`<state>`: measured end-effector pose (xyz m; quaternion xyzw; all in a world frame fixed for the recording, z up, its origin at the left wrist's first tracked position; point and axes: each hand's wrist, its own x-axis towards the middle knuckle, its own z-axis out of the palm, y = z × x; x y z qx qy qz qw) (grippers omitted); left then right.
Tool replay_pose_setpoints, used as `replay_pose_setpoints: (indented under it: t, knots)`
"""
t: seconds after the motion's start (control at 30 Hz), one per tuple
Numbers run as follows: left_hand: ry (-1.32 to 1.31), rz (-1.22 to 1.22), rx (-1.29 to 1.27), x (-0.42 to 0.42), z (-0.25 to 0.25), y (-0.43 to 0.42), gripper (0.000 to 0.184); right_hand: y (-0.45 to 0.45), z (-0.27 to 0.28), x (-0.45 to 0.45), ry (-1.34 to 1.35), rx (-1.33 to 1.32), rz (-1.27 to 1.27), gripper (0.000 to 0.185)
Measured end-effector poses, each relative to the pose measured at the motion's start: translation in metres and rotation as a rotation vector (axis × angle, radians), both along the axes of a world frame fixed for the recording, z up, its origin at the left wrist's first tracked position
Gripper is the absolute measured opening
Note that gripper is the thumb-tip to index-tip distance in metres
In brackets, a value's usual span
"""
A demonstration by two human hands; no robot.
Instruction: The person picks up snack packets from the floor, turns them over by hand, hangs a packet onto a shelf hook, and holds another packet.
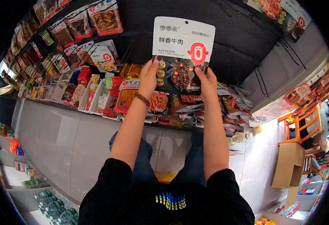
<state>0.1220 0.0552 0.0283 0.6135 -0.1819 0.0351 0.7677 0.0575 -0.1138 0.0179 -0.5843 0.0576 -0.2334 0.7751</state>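
A white and black snack bag (183,48) with a red cartoon figure and a picture of dark meat is held upright in front of the dark display wall. My left hand (148,77) grips its left edge, a beaded bracelet on the wrist. At the lower right edge, my right hand (207,82) pinches the bag, thumb on the front. Behind and below the hands, packaged snacks lie on a low shelf, among them a red and white pack (127,95) and a pack of reddish strips (157,102).
More snack bags hang on hooks at the upper left (105,18). White plastic baskets (91,98) stand on the low shelf. At the right are an open cardboard box (286,165), a wooden chair (303,125) and a bottle (241,137) on the tiled floor. Bottled drinks (55,208) sit lower left.
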Motion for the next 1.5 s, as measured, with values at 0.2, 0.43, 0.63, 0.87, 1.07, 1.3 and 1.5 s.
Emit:
replay_pose_setpoints:
  t: [0.2, 0.43, 0.63, 0.87, 1.07, 1.3, 1.5]
  knots:
    - [0.061, -0.029, 0.039, 0.012, -0.013, -0.001, 0.034, -0.001, -0.014, 0.002, -0.037, -0.046, -0.054, 0.023]
    - [0.076, -0.029, 0.037, 0.012, -0.016, -0.005, 0.035, -0.003, -0.018, -0.004, -0.030, -0.020, -0.048, 0.029]
    - [0.084, -0.023, 0.019, 0.008, -0.019, -0.008, 0.039, -0.002, -0.021, -0.001, -0.037, 0.007, -0.047, 0.028]
    - [0.205, -0.016, 0.010, 0.012, -0.021, -0.003, 0.056, -0.001, -0.020, -0.003, -0.100, -0.049, -0.092, 0.020]
    - [0.240, -0.041, -0.054, 0.006, -0.020, -0.004, 0.056, 0.002, -0.017, -0.008, -0.035, -0.012, -0.111, 0.023]
    - [0.250, -0.048, 0.012, 0.016, -0.031, -0.003, 0.057, -0.002, -0.021, -0.007, -0.031, -0.015, -0.084, 0.025]
    - [0.267, -0.028, 0.055, 0.006, -0.021, -0.002, 0.059, -0.002, -0.025, -0.005, -0.045, -0.031, -0.080, 0.023]
